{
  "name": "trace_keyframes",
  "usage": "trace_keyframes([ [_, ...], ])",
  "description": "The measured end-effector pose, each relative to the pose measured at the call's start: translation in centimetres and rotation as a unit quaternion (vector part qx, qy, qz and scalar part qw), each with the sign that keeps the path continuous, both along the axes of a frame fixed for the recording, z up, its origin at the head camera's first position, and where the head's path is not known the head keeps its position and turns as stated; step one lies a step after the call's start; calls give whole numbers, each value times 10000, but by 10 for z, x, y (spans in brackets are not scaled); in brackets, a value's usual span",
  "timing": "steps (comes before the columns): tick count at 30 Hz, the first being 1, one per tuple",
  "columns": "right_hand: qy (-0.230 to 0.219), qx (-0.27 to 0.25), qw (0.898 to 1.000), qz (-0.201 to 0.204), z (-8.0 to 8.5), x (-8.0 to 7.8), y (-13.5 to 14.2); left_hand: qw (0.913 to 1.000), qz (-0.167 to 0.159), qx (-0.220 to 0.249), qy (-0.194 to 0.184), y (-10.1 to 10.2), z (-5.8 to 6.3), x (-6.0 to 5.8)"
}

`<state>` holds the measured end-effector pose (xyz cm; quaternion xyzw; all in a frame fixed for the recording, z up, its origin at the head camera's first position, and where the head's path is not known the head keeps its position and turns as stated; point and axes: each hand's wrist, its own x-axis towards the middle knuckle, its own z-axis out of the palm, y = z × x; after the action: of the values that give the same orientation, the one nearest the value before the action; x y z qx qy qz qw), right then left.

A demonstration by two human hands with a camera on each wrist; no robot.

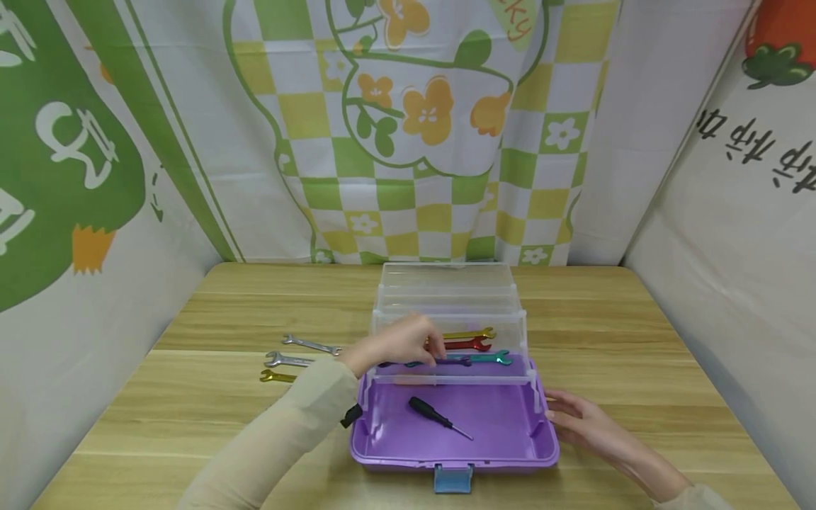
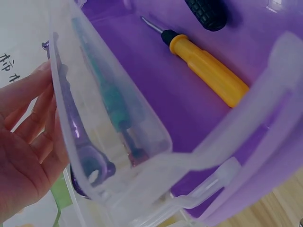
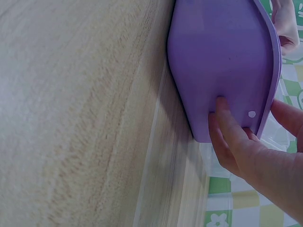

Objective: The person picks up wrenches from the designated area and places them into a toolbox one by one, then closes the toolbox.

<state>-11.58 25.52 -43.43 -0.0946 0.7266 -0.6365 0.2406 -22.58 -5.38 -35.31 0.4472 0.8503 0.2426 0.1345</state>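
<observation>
A purple toolbox (image 1: pixel 382 435) stands with its translucent lid and trays folded back. My left hand (image 1: pixel 408 340) is over the translucent tray (image 2: pixel 158 137), thumb and fingers pinching a purple wrench (image 1: pixel 455 361) at the tray's edge. In the left wrist view, that wrench's ring end shows partly through the tray wall. Teal (image 1: pixel 500 358), red (image 1: pixel 472 345) and gold wrenches (image 1: pixel 474 333) lie beside it. My right hand (image 3: pixel 251 146) holds the box's right side, fingers on the outer wall and thumb at the rim. A black-handled screwdriver (image 1: pixel 430 409) lies in the box.
A yellow-handled screwdriver (image 2: pixel 208 71) lies in the box beneath the tray. Left of the box, two silver wrenches (image 1: pixel 311 345) and a gold one (image 1: pixel 274 376) lie on the wooden table (image 1: pixel 210 404). A blue latch (image 1: pixel 453 479) hangs at the box's front. Printed curtains (image 1: pixel 414 205) stand behind.
</observation>
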Motion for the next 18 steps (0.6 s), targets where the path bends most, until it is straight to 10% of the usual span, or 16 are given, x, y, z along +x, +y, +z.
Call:
trace_keyframes([
  [18,-25,-38,10000,10,-2,-1,-1,9980,101,-593,-194,12,-5,1],
])
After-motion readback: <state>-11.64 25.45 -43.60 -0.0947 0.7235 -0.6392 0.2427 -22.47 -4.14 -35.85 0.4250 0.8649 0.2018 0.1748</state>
